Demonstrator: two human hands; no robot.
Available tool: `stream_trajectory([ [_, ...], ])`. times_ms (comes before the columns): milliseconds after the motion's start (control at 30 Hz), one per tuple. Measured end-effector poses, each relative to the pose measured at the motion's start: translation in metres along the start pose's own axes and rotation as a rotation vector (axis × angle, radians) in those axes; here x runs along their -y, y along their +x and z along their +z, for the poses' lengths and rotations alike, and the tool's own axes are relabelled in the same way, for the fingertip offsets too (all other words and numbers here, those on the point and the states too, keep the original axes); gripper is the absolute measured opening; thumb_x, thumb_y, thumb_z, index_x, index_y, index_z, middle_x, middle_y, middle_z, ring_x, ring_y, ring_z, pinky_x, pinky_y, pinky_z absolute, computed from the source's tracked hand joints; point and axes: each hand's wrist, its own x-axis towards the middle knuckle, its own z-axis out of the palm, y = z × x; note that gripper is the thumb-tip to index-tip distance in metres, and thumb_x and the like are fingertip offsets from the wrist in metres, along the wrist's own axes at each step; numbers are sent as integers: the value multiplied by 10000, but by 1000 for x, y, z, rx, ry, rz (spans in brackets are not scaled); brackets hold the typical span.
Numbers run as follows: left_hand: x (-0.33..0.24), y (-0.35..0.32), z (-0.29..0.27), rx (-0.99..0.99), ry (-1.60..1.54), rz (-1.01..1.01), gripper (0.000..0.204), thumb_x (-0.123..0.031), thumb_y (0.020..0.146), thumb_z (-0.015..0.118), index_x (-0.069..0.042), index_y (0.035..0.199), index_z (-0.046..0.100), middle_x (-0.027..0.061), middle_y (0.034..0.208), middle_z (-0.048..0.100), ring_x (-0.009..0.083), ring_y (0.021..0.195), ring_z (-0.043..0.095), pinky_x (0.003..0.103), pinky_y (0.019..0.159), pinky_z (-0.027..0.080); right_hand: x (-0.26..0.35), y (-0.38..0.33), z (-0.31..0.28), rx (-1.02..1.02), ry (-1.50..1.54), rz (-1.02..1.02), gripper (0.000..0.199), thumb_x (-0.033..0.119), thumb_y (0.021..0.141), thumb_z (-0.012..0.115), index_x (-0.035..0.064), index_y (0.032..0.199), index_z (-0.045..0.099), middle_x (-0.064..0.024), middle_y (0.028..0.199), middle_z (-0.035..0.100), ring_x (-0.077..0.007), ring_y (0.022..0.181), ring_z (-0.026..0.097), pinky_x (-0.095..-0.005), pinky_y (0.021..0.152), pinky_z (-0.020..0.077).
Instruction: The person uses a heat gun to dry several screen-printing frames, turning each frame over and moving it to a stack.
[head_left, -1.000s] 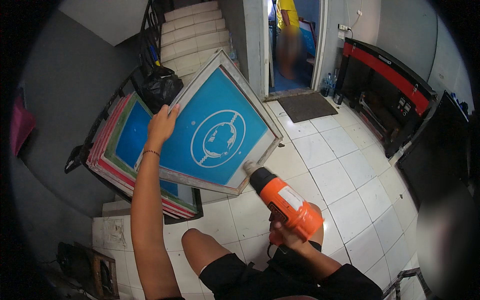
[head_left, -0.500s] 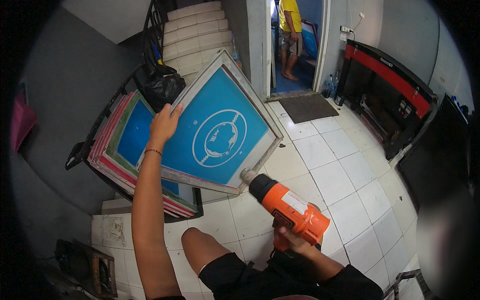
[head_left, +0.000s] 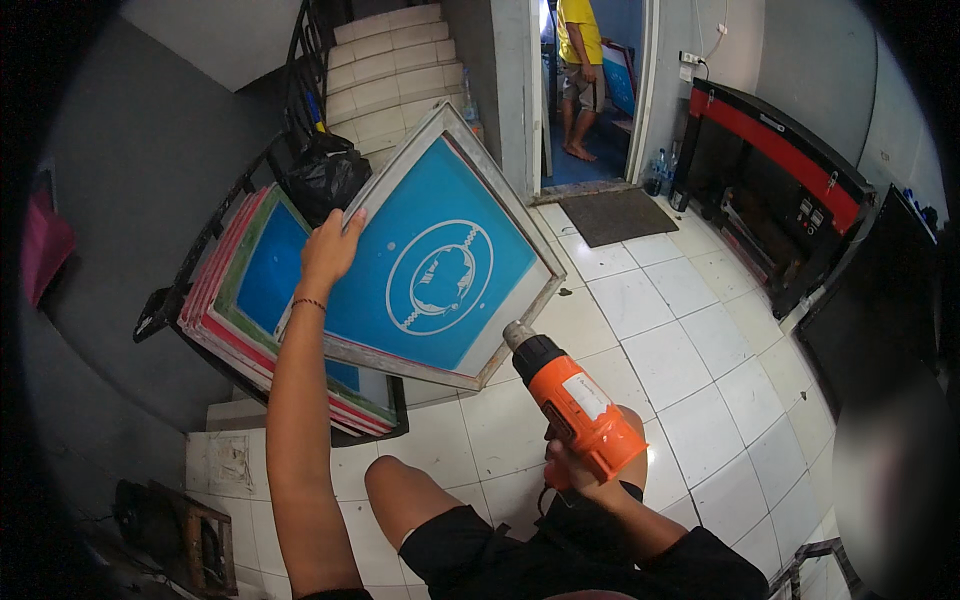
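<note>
My left hand grips the upper left edge of a screen printing frame. Blue mesh fills its pale wooden border, and a round white design shows on the mesh. The frame is tilted, with its left part in front of a stack of similar screen frames. In my right hand is an orange and black heat gun, held by its handle. Its metal nozzle points up and left, close to the frame's lower right border. Part of the right hand's fingers is hidden behind the gun.
A black plastic bag lies behind the stack, near a tiled staircase. Beyond a doorway stands a person in a yellow shirt. A doormat lies before it. A red and black machine stands at the right wall.
The heat gun has swung a little to the right, its nozzle now pointing more steeply upward. My left hand and the screen frame have stayed almost still.
</note>
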Motion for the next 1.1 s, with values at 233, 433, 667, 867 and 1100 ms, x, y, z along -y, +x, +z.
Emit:
stream_trajectory([
  [233,-6,3,6,2,-6,-5,580,-579,968,398,-20,1007,547,301,1031,646,505,995,594,552,837,465,-66,16,-11,157,260,-146,325,127,905,682,30,1184,546,-35,924,596,-104,790,588,-252,638,504],
  [433,-2,3,5,-11,9,-8,582,-578,966,400,-17,1010,550,299,1030,647,504,998,592,554,842,461,-74,17,-14,201,85,-115,312,125,901,691,47,1174,560,-32,950,608,-102,818,609,-226,544,472],
  [667,2,3,5,-5,-2,-12,592,-585,966,393,-18,1021,553,296,1049,643,501,1013,586,553,857,456,-64,17,-14,237,144,-92,356,119,889,697,60,1202,539,-40,989,613,-100,791,600,-221,539,461],
  [867,1,2,2,9,9,-29,603,-591,966,386,-15,1025,553,297,1043,645,503,1015,587,553,857,457,-74,19,-19,353,327,-33,381,107,886,693,68,1229,532,-34,1009,621,-97,808,603,-218,546,479],
  [1100,-5,5,8,-12,-12,-4,593,-581,966,399,-11,1007,557,301,1036,646,510,1000,586,543,852,460,-68,23,-21,202,160,-72,422,87,867,710,62,1243,521,-15,941,614,-94,668,575,-235,483,454],
])
